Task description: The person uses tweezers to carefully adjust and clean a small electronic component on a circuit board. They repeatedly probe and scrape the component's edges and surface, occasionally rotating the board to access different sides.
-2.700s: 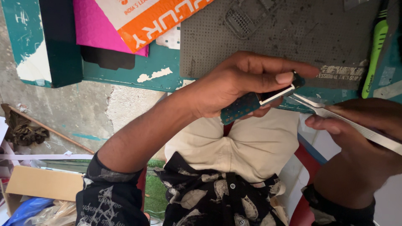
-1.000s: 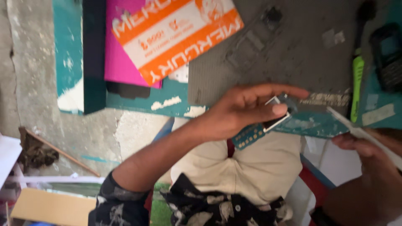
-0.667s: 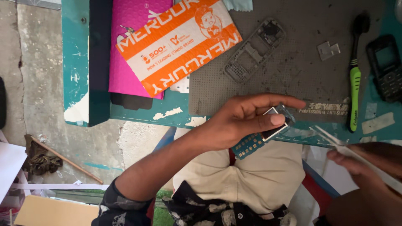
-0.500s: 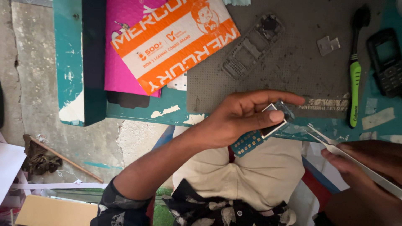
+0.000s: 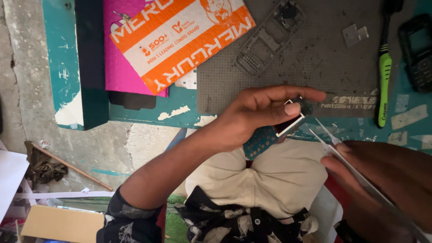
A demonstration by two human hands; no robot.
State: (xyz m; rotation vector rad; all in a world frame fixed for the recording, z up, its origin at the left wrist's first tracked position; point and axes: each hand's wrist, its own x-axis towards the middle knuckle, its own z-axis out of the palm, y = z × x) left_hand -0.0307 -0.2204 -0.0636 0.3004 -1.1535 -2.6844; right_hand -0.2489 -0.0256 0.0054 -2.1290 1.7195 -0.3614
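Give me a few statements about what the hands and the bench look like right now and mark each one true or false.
1. The left hand holds a small circuit board with a white-framed part at its upper end. True.
2. The right hand holds metal tweezers whose tips point toward the board. True.
3. The tweezers' tips are clamped on the board. False: they end just short of it, apart.
4. A green-handled toothbrush lies on the bench, right of the grey mat. True.
5. The empty phone frame rests on the person's lap. False: it lies on the grey mat.
6. The orange and white packet lies under the pink sheet. False: it lies on top.
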